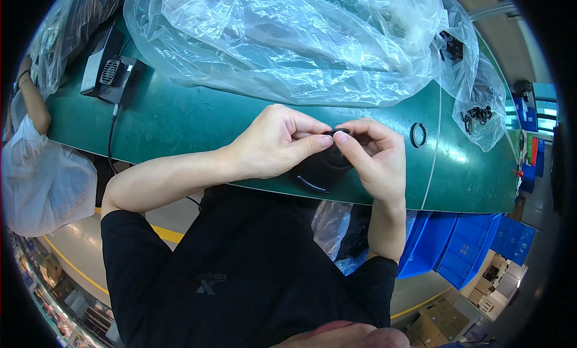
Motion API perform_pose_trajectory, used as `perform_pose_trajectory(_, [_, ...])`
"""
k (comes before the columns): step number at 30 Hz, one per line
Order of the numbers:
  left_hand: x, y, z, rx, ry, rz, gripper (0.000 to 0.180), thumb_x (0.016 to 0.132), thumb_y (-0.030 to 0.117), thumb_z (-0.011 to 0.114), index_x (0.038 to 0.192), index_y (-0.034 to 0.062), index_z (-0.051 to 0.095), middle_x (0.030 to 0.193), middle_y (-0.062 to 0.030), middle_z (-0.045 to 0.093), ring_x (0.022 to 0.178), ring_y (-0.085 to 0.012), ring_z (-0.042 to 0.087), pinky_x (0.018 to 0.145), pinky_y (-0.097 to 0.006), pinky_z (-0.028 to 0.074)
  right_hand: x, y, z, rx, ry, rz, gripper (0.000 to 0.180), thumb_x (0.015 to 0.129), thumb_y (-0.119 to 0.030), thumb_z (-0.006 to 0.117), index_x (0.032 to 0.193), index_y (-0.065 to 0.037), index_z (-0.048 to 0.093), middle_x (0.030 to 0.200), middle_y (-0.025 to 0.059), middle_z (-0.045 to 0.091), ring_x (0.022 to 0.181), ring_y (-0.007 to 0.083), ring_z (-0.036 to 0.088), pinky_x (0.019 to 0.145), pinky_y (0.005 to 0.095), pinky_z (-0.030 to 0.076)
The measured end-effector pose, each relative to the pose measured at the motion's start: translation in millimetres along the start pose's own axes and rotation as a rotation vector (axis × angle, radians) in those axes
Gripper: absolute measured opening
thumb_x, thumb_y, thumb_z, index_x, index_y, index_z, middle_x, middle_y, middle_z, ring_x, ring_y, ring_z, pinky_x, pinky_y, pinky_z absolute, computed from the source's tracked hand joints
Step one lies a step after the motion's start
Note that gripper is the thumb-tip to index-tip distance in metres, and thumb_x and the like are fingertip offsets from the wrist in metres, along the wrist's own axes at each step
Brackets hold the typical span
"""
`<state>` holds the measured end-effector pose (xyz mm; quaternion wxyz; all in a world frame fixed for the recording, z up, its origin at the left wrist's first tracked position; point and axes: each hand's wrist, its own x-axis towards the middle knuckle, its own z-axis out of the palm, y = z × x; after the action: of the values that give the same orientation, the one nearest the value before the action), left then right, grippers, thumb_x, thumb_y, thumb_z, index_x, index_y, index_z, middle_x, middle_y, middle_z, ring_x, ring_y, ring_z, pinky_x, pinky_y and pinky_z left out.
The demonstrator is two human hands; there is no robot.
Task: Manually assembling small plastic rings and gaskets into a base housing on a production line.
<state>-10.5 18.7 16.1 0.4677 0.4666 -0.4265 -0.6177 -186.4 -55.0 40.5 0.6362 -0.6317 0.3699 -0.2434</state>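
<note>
Near the front edge of the table, my left hand and my right hand meet with thumbs and forefingers pinched together. Between the fingertips is a thin black curved piece, mostly covered, so its full shape is hidden. Right below the fingers sits a dark, rounded black part with a shiny curved edge; I cannot tell whether the curved piece touches it. A loose black ring with a small gap lies on the green table, to the right of my right hand.
Large clear plastic bags cover the back of the green table. A smaller bag with black pieces is at right. A black boxy device with a cable stands left, near another person's arm. Blue bins stand below right.
</note>
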Motion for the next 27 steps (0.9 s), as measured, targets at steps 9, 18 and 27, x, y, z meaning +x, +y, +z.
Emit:
perform_pose_trajectory(9, [1.1,1.3,-3.8,0.017,-0.023,-0.072,0.022,0.088,0.014,0.06,0.103,-0.0014,0.066,0.075,0.0003,0.062,0.063,-0.0034,0.048,0.055,-0.02,0.041,-0.1,-1.2,4.5,0.055,-0.001,0.058,0.013,0.081,-0.003,0.066,0.09,0.007,0.064,0.079,0.0063,0.064,0.07,0.008,0.059,0.063,0.0183,0.047])
perform_pose_trajectory(18, [-1.6,4.1,-4.7,0.098,-0.014,-0.035,0.022,0.09,0.013,0.058,0.104,-0.0028,0.065,0.075,0.0004,0.062,0.064,-0.0028,0.047,0.056,-0.019,0.04,1.6,2.5,6.6,0.06,-0.007,0.037,0.013,0.082,-0.003,0.065,0.09,0.006,0.064,0.077,0.0059,0.064,0.069,0.0073,0.059,0.063,0.018,0.047])
perform_pose_trajectory(27, [-1.4,5.0,0.5,0.0,0.019,0.048,0.024,0.086,0.01,0.062,0.104,-0.0063,0.062,0.086,-0.0053,0.066,0.075,-0.0036,0.054,0.064,-0.019,0.044,1.9,7.1,4.7,0.181,0.045,-0.014,0.013,0.082,-0.003,0.064,0.091,0.006,0.063,0.079,0.0057,0.064,0.07,0.0069,0.058,0.064,0.018,0.047])
